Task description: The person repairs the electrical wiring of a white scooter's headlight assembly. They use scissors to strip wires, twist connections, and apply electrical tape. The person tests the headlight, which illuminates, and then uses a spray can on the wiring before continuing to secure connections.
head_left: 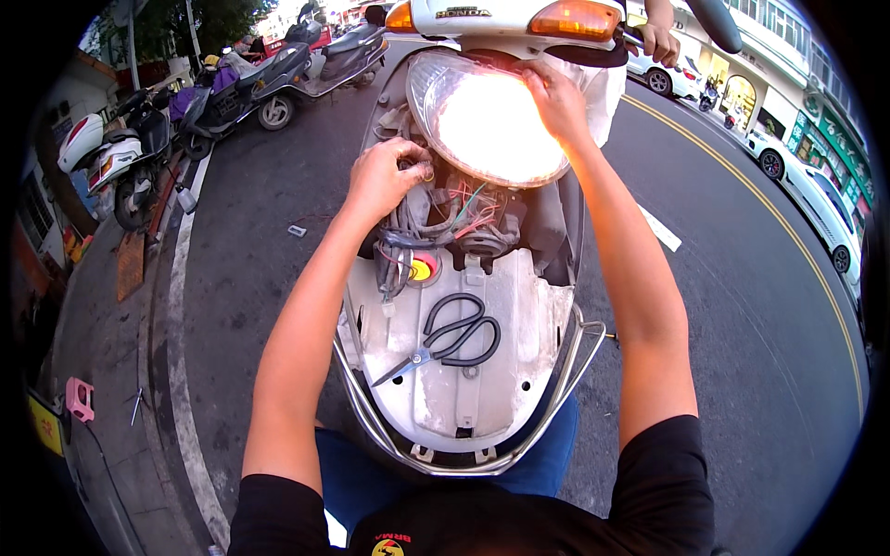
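1. A metal rail [482,470] curves round the near edge of the scooter's pale panel [473,408], between the person's body and the work.
2. Scissors [422,356] lie on the panel, blades toward the lower left; the spot seems chosen to keep them within reach while both hands are busy.
3. A pale plug [387,307] hangs on the panel's left side, just beside a red-and-yellow part [422,269].
4. Beyond, loose wires [468,218] crowd the opening below the lamp [505,111] and likely hinder access.
5. The left hand [385,176] is at the lamp's lower left, its grip narrow, fingers curled near the wires; whether it pinches anything cannot be told.
6. The right hand [556,97] has its grip on the lamp's upper right rim, probably to steady it. The lamp is lit, above the wires and under the front cover [514,18]; its glare hides the inside.
7. Another person's hand [659,42] is at the handlebar's right end.
8. Farther off, parked scooters [278,83] line the left side, and a white car [807,190] stands across the road.
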`<state>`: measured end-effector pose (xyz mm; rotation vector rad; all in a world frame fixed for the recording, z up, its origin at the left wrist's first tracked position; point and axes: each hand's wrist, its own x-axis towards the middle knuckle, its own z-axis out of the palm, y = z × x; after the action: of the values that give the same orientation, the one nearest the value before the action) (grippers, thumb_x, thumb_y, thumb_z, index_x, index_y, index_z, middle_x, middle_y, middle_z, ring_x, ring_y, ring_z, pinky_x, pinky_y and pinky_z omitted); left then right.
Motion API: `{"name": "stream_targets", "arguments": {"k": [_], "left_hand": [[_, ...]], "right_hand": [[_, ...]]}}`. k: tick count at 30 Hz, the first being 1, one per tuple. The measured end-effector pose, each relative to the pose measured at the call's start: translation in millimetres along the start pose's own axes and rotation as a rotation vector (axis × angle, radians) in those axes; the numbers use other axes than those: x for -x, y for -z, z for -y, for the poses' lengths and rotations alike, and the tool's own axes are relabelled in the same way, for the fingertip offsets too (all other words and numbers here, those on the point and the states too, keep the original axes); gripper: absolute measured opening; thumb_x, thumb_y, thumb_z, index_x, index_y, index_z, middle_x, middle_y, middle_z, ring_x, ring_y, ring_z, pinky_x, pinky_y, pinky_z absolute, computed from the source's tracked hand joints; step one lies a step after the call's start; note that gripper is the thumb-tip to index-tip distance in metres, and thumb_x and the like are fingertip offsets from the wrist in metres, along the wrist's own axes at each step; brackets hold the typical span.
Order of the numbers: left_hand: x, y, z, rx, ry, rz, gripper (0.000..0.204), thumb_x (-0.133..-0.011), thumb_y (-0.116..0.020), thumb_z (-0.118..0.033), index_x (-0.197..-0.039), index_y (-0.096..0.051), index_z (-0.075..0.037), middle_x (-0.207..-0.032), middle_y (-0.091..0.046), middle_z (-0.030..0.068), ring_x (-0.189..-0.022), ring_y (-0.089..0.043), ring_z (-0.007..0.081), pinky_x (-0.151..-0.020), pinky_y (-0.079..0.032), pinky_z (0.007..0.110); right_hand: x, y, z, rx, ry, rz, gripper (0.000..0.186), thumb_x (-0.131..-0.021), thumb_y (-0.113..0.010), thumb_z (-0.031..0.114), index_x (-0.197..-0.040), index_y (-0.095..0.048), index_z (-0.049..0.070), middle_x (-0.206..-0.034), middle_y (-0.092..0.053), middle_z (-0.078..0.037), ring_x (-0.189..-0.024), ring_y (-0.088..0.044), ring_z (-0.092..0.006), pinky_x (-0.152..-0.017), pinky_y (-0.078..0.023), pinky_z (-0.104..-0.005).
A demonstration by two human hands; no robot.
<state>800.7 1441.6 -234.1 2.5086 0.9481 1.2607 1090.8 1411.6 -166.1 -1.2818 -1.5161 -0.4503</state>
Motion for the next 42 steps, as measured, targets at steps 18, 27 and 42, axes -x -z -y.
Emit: {"name": "stream_targets", "arguments": {"k": [18, 27, 42], "left_hand": [[1.0, 3.1, -4.5, -0.09, -0.035, -0.004, 0.029, -0.076, -0.075, -0.026, -0.097, -0.074, -0.006, -0.097, -0.071, 0.0103, -0.09, -0.068, 0.029, -0.08, -0.052, 0.039], [1.5, 2.7, -7.2, -0.103, -0.042, 0.001, 0.029, -0.077, -0.075, -0.026, -0.098, -0.074, -0.007, -0.1, -0.07, 0.0105, -0.097, -0.067, 0.0309, -0.085, -0.051, 0.041], [2.9, 4.0, -11.4, -0.125, -0.064, 0.016, 0.025, -0.076, -0.076, -0.025, -0.095, -0.074, -0.009, -0.099, -0.071, 0.0089, -0.1, -0.065, 0.0316, -0.088, -0.05, 0.042]], "right_hand": [[0.5, 1.2, 2.5, 0.001, -0.013, 0.011, 0.035, -0.094, -0.049, 0.036, -0.114, -0.07, 0.016, -0.11, -0.071, -0.012, -0.104, -0.065, -0.0353, -0.092, -0.048, -0.0431], [1.7, 1.3, 1.0, -0.005, 0.003, -0.007, 0.031, -0.095, -0.052, 0.033, -0.113, -0.07, 0.016, -0.107, -0.072, -0.011, -0.102, -0.066, -0.0338, -0.09, -0.049, -0.0421], [5.2, 2.4, -0.6, 0.017, 0.032, -0.05, 0.027, -0.094, -0.057, 0.03, -0.111, -0.07, 0.015, -0.1, -0.072, -0.015, -0.094, -0.067, -0.0368, -0.083, -0.051, -0.0448]]}}
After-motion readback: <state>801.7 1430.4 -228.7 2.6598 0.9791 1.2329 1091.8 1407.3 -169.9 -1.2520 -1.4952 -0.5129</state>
